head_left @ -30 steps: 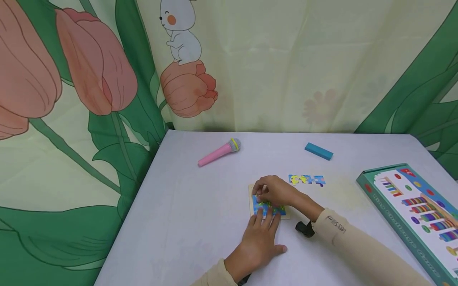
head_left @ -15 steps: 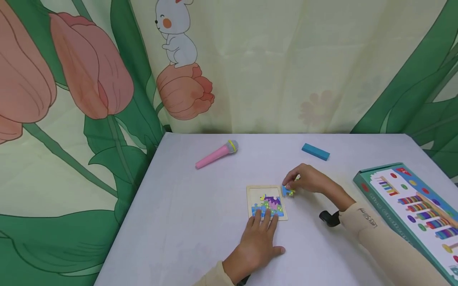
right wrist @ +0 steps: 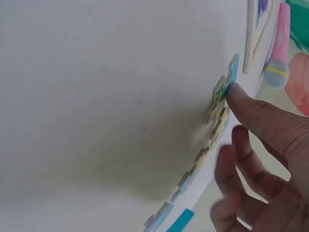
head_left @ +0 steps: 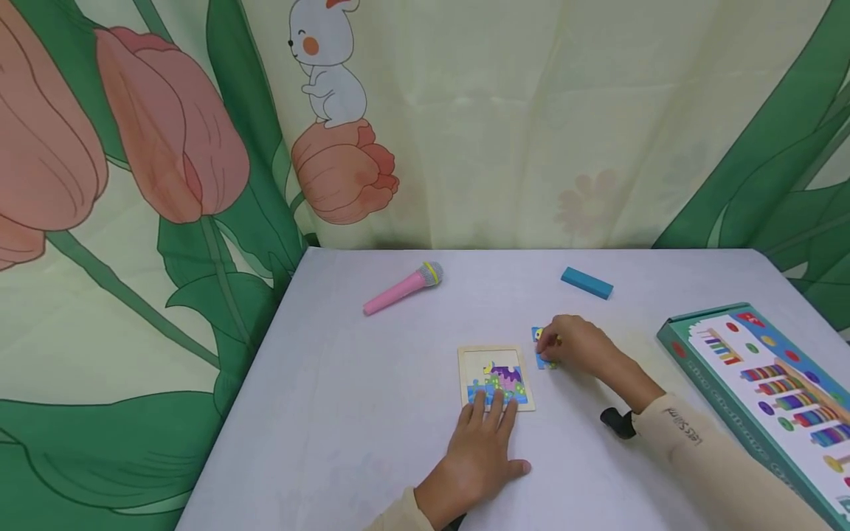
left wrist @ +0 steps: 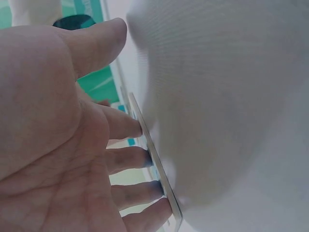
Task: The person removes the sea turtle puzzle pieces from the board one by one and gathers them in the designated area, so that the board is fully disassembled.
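Observation:
A small wooden puzzle tray (head_left: 491,349) lies on the table, its lower part filled with blue, green and purple pieces (head_left: 506,376). My left hand (head_left: 481,457) is spread, its fingertips resting on the tray's near edge and the thumb stretched out on the cloth. Right of the tray, my right hand (head_left: 584,346) touches a blue and green puzzle piece (right wrist: 232,72) with the thumb. In the right wrist view its other fingers are bent and apart from that piece. More loose puzzle pieces (right wrist: 198,162) run in a row beyond it, mostly hidden in the head view.
A pink toy microphone (head_left: 401,289) lies at the back left. Further right is a blue block (head_left: 587,283). The large green game box (head_left: 770,383) takes up the right side of the table. Behind the far edge hangs a printed curtain (head_left: 478,147).
My right hand has taken a piece from the tray's upper left, carried it right and set it down beside the loose row. The left hand has stayed on the tray.

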{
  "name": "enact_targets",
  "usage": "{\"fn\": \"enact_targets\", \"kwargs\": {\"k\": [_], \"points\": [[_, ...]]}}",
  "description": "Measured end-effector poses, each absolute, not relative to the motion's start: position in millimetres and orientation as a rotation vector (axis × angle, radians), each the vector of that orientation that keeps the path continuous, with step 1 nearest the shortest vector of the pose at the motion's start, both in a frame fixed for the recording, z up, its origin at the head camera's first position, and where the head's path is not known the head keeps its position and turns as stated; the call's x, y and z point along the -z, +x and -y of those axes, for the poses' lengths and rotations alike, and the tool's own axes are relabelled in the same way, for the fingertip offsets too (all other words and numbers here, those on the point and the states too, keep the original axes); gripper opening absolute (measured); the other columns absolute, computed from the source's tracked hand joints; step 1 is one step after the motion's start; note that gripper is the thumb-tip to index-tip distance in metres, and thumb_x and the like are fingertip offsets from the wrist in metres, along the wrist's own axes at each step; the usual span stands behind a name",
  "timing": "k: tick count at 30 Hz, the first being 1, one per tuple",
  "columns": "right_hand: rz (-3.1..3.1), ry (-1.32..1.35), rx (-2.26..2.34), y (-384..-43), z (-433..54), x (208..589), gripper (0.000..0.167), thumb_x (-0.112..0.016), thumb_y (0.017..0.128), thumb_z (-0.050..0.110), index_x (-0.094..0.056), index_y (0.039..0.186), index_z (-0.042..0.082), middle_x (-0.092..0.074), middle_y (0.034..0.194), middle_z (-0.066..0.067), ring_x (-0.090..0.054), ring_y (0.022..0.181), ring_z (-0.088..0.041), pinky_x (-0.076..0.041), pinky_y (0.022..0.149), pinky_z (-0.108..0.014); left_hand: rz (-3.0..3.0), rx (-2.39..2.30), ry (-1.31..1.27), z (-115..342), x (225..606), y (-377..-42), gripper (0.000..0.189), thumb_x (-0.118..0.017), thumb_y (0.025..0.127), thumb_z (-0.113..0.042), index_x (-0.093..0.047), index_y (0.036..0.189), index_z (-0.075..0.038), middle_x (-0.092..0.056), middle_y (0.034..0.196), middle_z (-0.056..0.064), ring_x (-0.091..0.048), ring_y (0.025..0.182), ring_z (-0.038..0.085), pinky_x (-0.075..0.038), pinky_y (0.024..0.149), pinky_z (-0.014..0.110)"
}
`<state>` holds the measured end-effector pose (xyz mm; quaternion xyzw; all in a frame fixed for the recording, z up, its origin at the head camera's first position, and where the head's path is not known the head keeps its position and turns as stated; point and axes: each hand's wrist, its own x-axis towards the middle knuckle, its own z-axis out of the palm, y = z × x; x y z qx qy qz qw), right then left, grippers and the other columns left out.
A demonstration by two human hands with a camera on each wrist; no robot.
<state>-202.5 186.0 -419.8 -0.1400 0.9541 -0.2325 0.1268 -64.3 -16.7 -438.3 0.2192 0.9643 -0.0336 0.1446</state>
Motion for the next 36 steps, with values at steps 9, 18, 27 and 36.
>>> {"fn": "enact_targets", "kwargs": {"k": [9, 18, 27, 36], "points": [[-2.809, -0.644, 0.631, -189.6, -154.6, 423.3, 0.011, -0.078, 0.089, 0.002, -0.080, 0.098, 0.006, -0.071, 0.092, -0.002, -0.062, 0.081, -0.017, -0.057, 0.074, -0.034, -2.795, 0.093, 0.645, 20.3, 440.7, -61.8, 0.088, -0.053, 0.094, -0.072, -0.031, 0.162, -0.021, -0.030, 0.166, 0.000, -0.026, 0.152, 0.028, -0.029, 0.118, 0.038], [-2.653, -0.772, 0.835, -183.9, -138.2, 434.9, 0.025, -0.082, 0.088, 0.008, -0.078, 0.112, 0.006, -0.069, 0.102, 0.002, -0.057, 0.080, -0.011, -0.052, 0.071, -0.024, -2.789, 0.152, 0.664, 17.0, 440.7, -62.6, 0.089, -0.049, 0.094, -0.074, -0.029, 0.163, -0.022, -0.028, 0.167, 0.000, -0.024, 0.153, 0.027, -0.028, 0.118, 0.037], [-2.649, -0.699, 0.908, -183.0, -137.0, 435.3, 0.024, -0.083, 0.087, 0.007, -0.076, 0.109, 0.007, -0.068, 0.098, 0.003, -0.058, 0.085, -0.015, -0.053, 0.074, -0.026, -2.792, 0.173, 0.656, 16.2, 438.3, -63.0, 0.089, -0.050, 0.093, -0.075, -0.031, 0.162, -0.023, -0.030, 0.166, -0.002, -0.026, 0.153, 0.027, -0.029, 0.118, 0.037], [-2.573, -0.770, 1.017, -189.5, -144.6, 430.1, 0.015, -0.078, 0.090, 0.003, -0.071, 0.100, 0.011, -0.066, 0.089, 0.005, -0.057, 0.079, -0.015, -0.051, 0.068, -0.026, -2.798, 0.178, 0.666, 17.4, 436.2, -63.0, 0.089, -0.050, 0.094, -0.074, -0.030, 0.163, -0.022, -0.030, 0.166, -0.001, -0.025, 0.153, 0.027, -0.029, 0.118, 0.037]]}}
